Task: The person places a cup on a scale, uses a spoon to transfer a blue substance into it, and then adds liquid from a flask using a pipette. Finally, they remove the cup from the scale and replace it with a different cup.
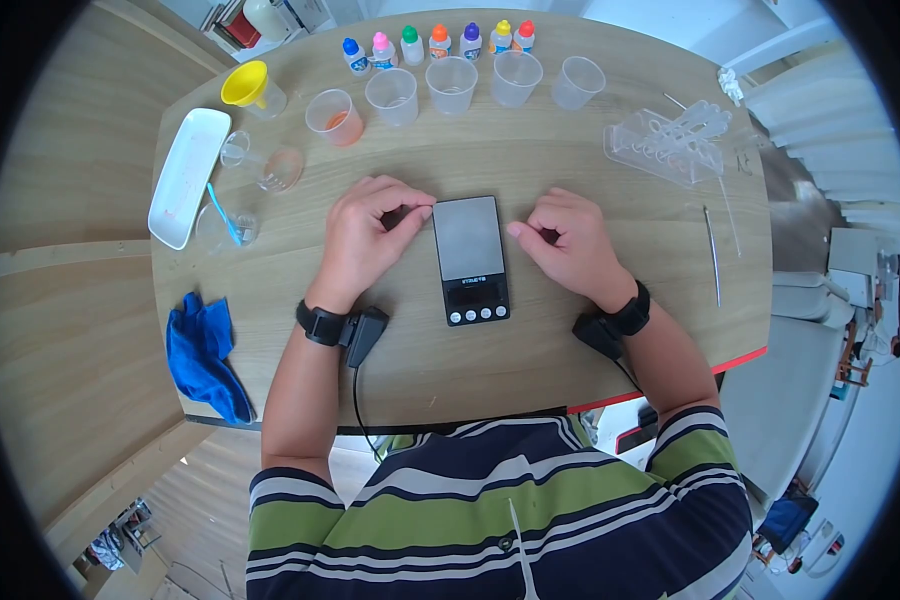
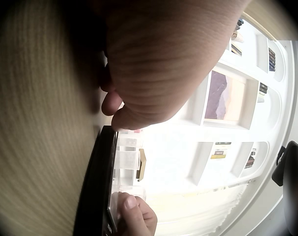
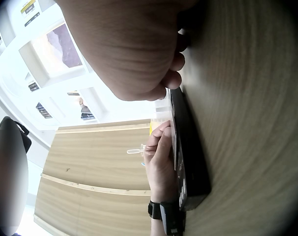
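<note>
A black digital scale [image 1: 470,240] with a grey weighing plate lies flat on the table between the two hands. The left hand [image 1: 370,228] has its thumb and forefinger tips right at the scale's upper left corner, the other fingers loosely curled. In the left wrist view the thumb [image 2: 129,118] hangs close over the end of the black scale [image 2: 97,177]. To the right of the scale, the right hand [image 1: 572,240] rests on the table with loosely curled fingers and holds nothing. Its fingertips [image 3: 172,79] are near the scale's side [image 3: 190,152] in the right wrist view.
Several clear cups [image 1: 452,85] stand in a row, one with orange liquid [image 1: 342,125], before small colour-capped bottles [image 1: 412,48]. Left are a yellow funnel [image 1: 245,84], white tray [image 1: 188,180] and blue cloth [image 1: 202,355]. A clear rack [image 1: 660,145] and metal rod [image 1: 712,258] lie right.
</note>
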`<move>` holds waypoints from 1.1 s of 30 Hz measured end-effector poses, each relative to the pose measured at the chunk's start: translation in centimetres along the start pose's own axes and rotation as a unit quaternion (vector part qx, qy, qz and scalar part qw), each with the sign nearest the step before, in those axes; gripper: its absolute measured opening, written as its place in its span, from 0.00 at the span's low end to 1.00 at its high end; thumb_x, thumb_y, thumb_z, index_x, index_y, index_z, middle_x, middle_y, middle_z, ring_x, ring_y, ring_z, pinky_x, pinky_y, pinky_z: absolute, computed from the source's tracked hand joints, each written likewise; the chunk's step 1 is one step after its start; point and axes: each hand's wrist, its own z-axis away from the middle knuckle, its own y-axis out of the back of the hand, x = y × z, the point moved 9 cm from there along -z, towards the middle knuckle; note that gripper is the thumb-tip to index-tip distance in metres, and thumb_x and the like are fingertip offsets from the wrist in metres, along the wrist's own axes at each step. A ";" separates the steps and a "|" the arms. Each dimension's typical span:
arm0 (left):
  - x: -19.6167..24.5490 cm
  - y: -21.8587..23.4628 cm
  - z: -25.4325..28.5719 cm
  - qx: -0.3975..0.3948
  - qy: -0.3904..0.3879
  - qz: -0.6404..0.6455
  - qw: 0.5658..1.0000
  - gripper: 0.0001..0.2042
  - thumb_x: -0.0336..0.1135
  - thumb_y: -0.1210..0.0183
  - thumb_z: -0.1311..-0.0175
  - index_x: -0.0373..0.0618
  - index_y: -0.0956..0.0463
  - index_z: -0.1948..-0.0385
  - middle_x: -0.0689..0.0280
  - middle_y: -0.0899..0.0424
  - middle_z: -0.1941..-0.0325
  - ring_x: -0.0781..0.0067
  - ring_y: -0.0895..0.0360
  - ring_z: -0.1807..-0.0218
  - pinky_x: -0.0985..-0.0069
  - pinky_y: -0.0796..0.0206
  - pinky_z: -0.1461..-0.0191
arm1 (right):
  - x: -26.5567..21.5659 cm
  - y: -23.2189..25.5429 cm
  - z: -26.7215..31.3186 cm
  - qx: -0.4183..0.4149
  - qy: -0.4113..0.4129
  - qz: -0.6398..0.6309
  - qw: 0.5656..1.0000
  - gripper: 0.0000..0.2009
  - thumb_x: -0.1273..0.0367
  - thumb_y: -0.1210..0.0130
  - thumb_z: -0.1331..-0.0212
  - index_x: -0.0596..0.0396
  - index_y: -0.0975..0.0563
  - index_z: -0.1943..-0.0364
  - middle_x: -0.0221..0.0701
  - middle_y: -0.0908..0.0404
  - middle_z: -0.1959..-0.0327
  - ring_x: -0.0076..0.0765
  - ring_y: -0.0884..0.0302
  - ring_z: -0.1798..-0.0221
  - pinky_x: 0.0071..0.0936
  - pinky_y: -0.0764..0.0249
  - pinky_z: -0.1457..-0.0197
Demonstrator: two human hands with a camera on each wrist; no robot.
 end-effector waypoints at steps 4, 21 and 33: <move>0.1 0.0 0.0 -0.002 -0.003 -0.004 1.000 0.07 0.23 0.28 0.35 0.43 0.08 0.58 0.64 0.09 0.60 0.69 0.16 0.59 0.73 0.24 0.55 | -0.1 0.0 -0.1 -0.001 -0.002 -0.001 1.000 0.17 0.70 0.27 0.40 0.55 0.25 0.80 0.34 0.29 0.82 0.43 0.31 0.74 0.40 0.35 0.70; 0.1 0.0 0.0 0.002 0.001 0.006 1.000 0.08 0.22 0.28 0.37 0.42 0.08 0.58 0.64 0.10 0.61 0.68 0.16 0.59 0.72 0.26 0.55 | -0.3 0.2 -0.2 -0.002 0.002 0.002 1.000 0.17 0.70 0.27 0.40 0.55 0.25 0.81 0.33 0.28 0.82 0.43 0.30 0.74 0.41 0.34 0.70; 0.0 0.0 0.0 0.000 0.003 0.009 1.000 0.07 0.23 0.28 0.37 0.41 0.08 0.58 0.64 0.10 0.61 0.68 0.16 0.59 0.72 0.26 0.56 | -0.2 0.1 -0.1 -0.001 0.008 0.007 1.000 0.17 0.70 0.27 0.40 0.54 0.25 0.80 0.33 0.28 0.82 0.42 0.30 0.75 0.41 0.35 0.70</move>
